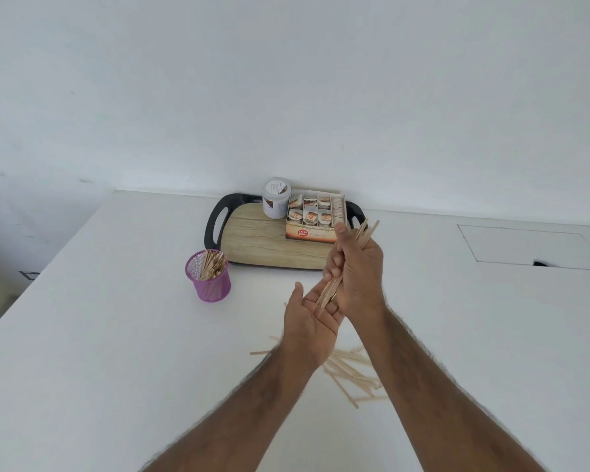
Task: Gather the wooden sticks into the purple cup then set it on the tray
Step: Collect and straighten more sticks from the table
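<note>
My right hand (356, 274) is closed around a bundle of wooden sticks (367, 233), held upright above the white table. The bundle's lower ends rest against the palm of my left hand (309, 318), which is open beneath them. The purple mesh cup (209, 279) stands on the table to the left, with several sticks inside it. More loose sticks (351, 373) lie scattered on the table under my forearms. The tray (256, 236), black-rimmed with a wood-look base, sits behind the cup and my hands.
On the tray stand a white jar (276, 198) and an open box of tea bags (315, 218). The white table (116, 335) meets the wall at the back; its left edge runs diagonally. A rectangular panel outline (525, 247) marks the table at the right.
</note>
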The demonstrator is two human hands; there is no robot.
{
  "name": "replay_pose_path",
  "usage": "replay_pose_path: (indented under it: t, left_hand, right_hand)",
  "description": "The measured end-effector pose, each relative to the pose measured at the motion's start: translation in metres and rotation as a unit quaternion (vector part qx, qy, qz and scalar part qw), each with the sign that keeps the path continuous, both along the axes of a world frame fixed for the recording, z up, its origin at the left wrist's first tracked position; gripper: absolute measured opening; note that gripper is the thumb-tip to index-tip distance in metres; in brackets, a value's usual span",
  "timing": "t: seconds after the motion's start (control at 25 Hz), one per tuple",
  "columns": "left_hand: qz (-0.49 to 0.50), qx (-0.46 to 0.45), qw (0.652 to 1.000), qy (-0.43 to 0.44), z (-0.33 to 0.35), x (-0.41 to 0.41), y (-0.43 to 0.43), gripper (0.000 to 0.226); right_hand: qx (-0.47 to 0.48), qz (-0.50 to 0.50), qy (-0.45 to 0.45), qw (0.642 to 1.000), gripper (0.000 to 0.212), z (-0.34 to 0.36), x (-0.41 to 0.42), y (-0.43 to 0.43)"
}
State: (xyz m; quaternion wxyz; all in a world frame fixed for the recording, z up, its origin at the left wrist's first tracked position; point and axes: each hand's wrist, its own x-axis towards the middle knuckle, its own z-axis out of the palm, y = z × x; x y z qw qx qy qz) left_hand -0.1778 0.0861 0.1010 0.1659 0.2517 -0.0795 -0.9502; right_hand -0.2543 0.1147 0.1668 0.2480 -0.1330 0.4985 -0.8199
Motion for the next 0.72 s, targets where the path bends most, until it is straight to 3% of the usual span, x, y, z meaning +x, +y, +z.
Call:
replay_pose_path:
  t: [0.32,0.4,0.48,0.56,0.64,0.72]
  left_hand:
    - [0.035,0.011,0.998,0.055,0.027,-0.008,-0.013,0.040]
    - [0.034,0.004,0.998,0.048,0.025,-0.008,-0.019,0.045]
    - [0.030,0.009,0.998,0.045,0.024,-0.006,-0.023,0.053]
    - [0.007,0.017,0.996,0.086,0.028,-0.005,-0.021,0.045]
    - [-0.021,0.031,0.992,0.125,0.032,-0.004,-0.018,0.035]
    - [-0.043,0.011,0.993,0.111,0.040,-0.003,-0.019,0.041]
  right_hand:
    - [-0.052,0.003,-0.023,0.998,0.039,0.000,0.026,-0.009]
    - [-0.048,0.008,0.005,0.999,0.041,0.001,0.023,-0.010]
    - [0.017,-0.015,0.065,0.998,0.042,-0.001,0.022,-0.012]
    - [0.093,-0.042,0.113,0.988,0.034,-0.006,0.030,-0.015]
    - [0.157,-0.069,0.190,0.967,0.028,-0.010,0.040,-0.017]
    - [0.207,-0.103,0.273,0.934,0.024,-0.015,0.039,-0.014]
